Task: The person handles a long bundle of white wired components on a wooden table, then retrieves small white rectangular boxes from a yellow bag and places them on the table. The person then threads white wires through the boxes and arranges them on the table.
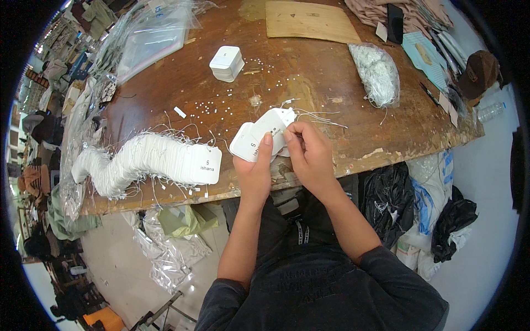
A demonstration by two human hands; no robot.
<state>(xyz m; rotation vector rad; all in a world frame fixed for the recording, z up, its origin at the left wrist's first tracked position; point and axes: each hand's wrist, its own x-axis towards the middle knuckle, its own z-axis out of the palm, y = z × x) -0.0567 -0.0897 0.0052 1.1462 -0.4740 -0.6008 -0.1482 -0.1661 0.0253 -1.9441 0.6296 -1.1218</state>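
Observation:
My left hand (255, 168) grips a small stack of white card tags (259, 137) over the near edge of a worn brown table (309, 77), thumb pressed on the top tag. My right hand (310, 151) pinches the upper end of the same stack, where thin white strings (320, 117) trail out. To the left a long curved row of strung white tags (143, 160) lies on the table.
A small white box (227, 62) and scattered tiny white bits lie mid-table. A clear bag of white strings (378, 74) sits right, a cardboard sheet (309, 21) at the back, plastic bags (152, 38) back left. Black bags (389, 201) and clear wrappers (171, 248) lie on the floor.

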